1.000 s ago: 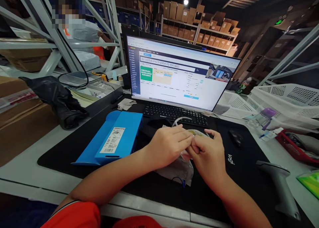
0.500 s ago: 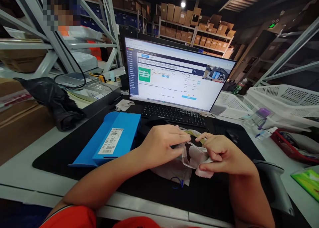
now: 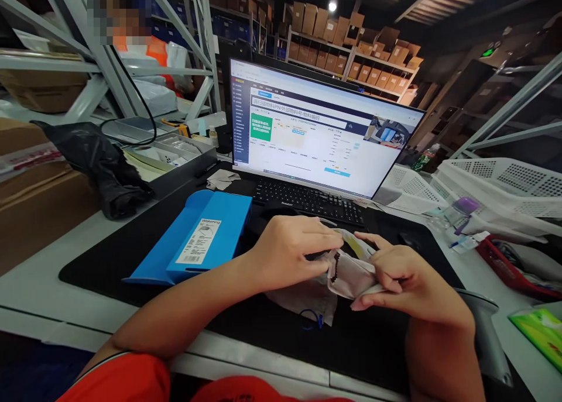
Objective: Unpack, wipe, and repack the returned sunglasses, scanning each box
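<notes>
My left hand (image 3: 292, 253) is closed on the near side of what look like clear-framed glasses (image 3: 355, 244) with a yellowish tint, held above the black mat. Fingers of my right hand (image 3: 406, 273) pinch a pale pinkish cloth (image 3: 355, 278) with a zigzag edge against the lens; its index finger reaches along the frame. Part of the glasses is hidden behind the fingers. Beneath my hands lies a pale drawstring pouch (image 3: 301, 296) with a blue cord (image 3: 319, 319). To the left of my left hand rests a blue box (image 3: 230, 215) with its flap open and a white label.
Behind my hands are a keyboard (image 3: 307, 200) and a lit monitor (image 3: 302, 150). A handheld scanner (image 3: 487, 332) lies by my right forearm. White baskets (image 3: 487, 174) and a red case (image 3: 504, 270) stand right; a black plastic bag (image 3: 100, 168) sits left. Another person works behind the rack.
My right hand has shifted slightly right and the cloth now spreads wider across the lens. The camera view has turned a little. My left hand keeps its hold.
</notes>
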The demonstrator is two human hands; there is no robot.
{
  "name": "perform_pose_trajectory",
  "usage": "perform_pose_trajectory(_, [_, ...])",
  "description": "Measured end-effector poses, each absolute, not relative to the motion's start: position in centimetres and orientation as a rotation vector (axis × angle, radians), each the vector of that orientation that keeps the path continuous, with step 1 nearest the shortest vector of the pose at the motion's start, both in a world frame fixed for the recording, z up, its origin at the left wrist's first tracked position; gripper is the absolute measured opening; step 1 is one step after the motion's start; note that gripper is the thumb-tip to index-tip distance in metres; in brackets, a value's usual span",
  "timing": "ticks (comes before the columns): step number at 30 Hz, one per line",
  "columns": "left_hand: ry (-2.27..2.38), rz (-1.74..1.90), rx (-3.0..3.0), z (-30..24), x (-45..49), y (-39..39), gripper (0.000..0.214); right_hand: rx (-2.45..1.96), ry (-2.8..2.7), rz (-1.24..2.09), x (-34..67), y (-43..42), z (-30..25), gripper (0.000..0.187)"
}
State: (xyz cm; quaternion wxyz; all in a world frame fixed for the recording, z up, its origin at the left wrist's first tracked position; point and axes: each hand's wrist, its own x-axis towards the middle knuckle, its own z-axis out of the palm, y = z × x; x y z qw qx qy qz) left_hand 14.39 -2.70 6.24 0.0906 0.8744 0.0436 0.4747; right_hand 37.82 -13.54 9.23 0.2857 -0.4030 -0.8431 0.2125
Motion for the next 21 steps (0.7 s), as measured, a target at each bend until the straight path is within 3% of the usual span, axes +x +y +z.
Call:
perform_pose_trajectory(5, [0.227,1.334,2.593,6.4,14.3,-2.6,0.024,-1.109,-2.183,0.684,38.7,-12.8,9.4,0.055])
perform_pose_trajectory(9, [0.329,1.359,2.668,6.0,14.4,-2.3,0.024,-1.195,-2.038,0.547,38.4,-12.1,8.8,0.055])
perform_pose_trajectory(14, [0.528,1.48,2.698,6.3,14.0,-2.4,0.058,-1.251,-1.724,0.266,38.6,-12.3,8.1,0.055])
perform_pose_trajectory(17, [0.693,1.654,2.41,6.8,13.8,-2.6,0.035,-1.27,-1.393,0.141,39.2,-12.4,7.6,0.052])
perform_pose_trajectory(19, [0.712,1.546,2.25,6.9,14.0,-2.6,0.02,-1.26,-1.317,0.144,39.1,-12.2,7.2,0.049])
perform_pose_trajectory(21, [0.694,1.358,2.173,6.7,14.3,-2.7,0.025,-1.259,-1.41,0.225,38.1,-11.7,6.8,0.048])
